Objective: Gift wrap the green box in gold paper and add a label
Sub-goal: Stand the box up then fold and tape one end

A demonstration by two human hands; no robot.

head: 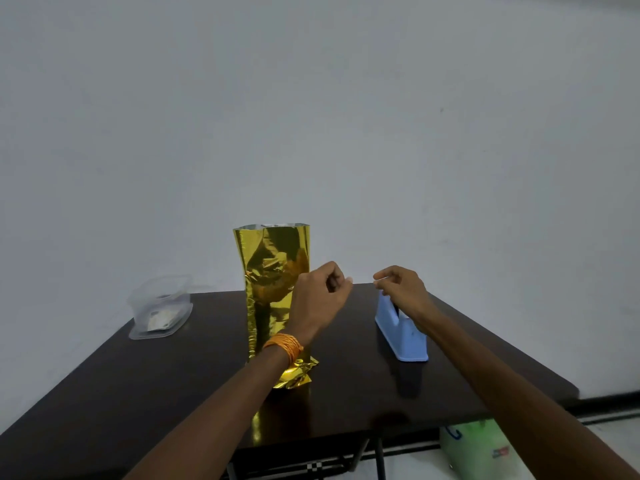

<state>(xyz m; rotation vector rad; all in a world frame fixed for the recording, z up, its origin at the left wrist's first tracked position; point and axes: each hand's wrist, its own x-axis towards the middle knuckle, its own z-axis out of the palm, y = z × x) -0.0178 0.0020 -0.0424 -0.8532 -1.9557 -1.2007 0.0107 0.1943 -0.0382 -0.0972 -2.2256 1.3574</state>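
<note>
The box, wrapped in crinkled gold paper (273, 271), stands upright at the middle of the dark table (156, 393). Its top end is open, and none of the green box shows. My left hand (318, 299), with orange bangles at the wrist, hovers just in front of the wrap's right side with curled fingers pinching. My right hand (403, 289) is raised over the blue tape dispenser (405, 337), its fingertips pinched and pointing at the left hand. Both hands seem to pinch a short strip of clear tape (363, 279) between them, which is barely visible.
A clear plastic container (161, 310) with white pieces inside sits at the table's far left corner. A green and white bag (481, 448) lies on the floor below the table's right edge. A pale wall rises right behind the table.
</note>
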